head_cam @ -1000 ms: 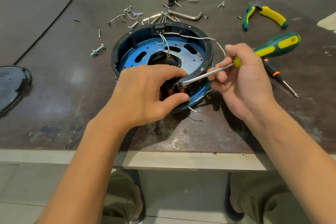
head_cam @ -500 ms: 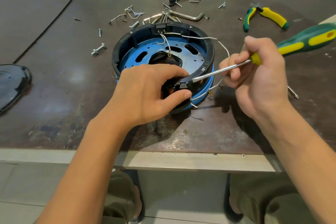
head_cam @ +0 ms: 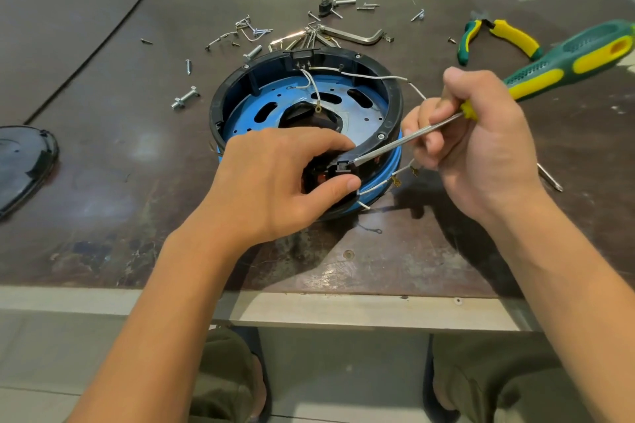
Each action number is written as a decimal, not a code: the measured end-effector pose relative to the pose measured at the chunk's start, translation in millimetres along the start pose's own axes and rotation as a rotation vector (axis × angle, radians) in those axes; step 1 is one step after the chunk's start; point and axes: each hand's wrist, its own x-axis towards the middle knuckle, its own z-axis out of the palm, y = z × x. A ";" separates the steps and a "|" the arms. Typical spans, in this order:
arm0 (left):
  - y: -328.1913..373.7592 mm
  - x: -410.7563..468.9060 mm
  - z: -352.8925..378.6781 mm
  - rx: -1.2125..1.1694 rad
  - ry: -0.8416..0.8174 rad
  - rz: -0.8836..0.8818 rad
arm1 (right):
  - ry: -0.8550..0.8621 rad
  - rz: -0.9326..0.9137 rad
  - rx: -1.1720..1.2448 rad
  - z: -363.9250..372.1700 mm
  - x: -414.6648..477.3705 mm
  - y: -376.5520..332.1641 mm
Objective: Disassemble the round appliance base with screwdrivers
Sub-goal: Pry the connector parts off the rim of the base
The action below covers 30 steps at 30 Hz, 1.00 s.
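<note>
Head cam, L to R: black lid-like part (head_cam: 24,165) lies at far left edge of the dark table (head_cam: 103,182), partly out of frame. Loose screws & bolts (head_cam: 185,98) scattered behind and left of the round appliance base (head_cam: 305,103), which sits mid-table, open side up: black outer ring, blue inner plate w/ slots, white wires (head_cam: 374,76) running from a connector at the far rim over the right side. Bent metal hex key (head_cam: 357,35) lies just behind the base.

Left hand (head_cam: 275,182) rests on the near rim, thumb & fingers pinched around a small black switch block (head_cam: 340,166) at the rim; red bits visible inside next to it. Screwdriver (head_cam: 515,82), green/yellow handle, is gripped in the closed right hand (head_cam: 481,148); shaft slants down-left, tip touching the switch block. Two white wire ends w/ brass terminals (head_cam: 397,181) hang free by the base's right side, under the right hand.

Green/yellow pliers (head_cam: 498,38) lie far right, beyond the screwdriver handle. A second tool's metal tip (head_cam: 549,177) pokes out from behind the right hand; rest hidden.
</note>
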 end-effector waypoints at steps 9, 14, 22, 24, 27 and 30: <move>-0.6 0.5 0.6 -0.012 0.007 0.005 | -0.040 -0.101 0.016 0.9 -0.5 -2.0; -0.5 -0.2 0.6 -0.011 0.011 0.010 | -0.041 -0.112 0.002 0.3 -0.6 -2.2; 1.2 -0.2 0.7 -0.007 0.026 0.010 | -0.060 -0.104 -0.034 1.3 -1.8 -5.6; 2.0 -0.4 1.4 -0.007 0.030 0.006 | -0.076 -0.123 -0.057 3.8 -0.2 -7.4; 2.3 -0.1 2.4 -0.004 0.034 0.006 | -0.088 -0.146 -0.078 7.3 3.1 -9.7; 1.8 0.2 3.3 -0.009 0.026 0.007 | -0.123 -0.160 -0.111 9.5 4.9 -11.1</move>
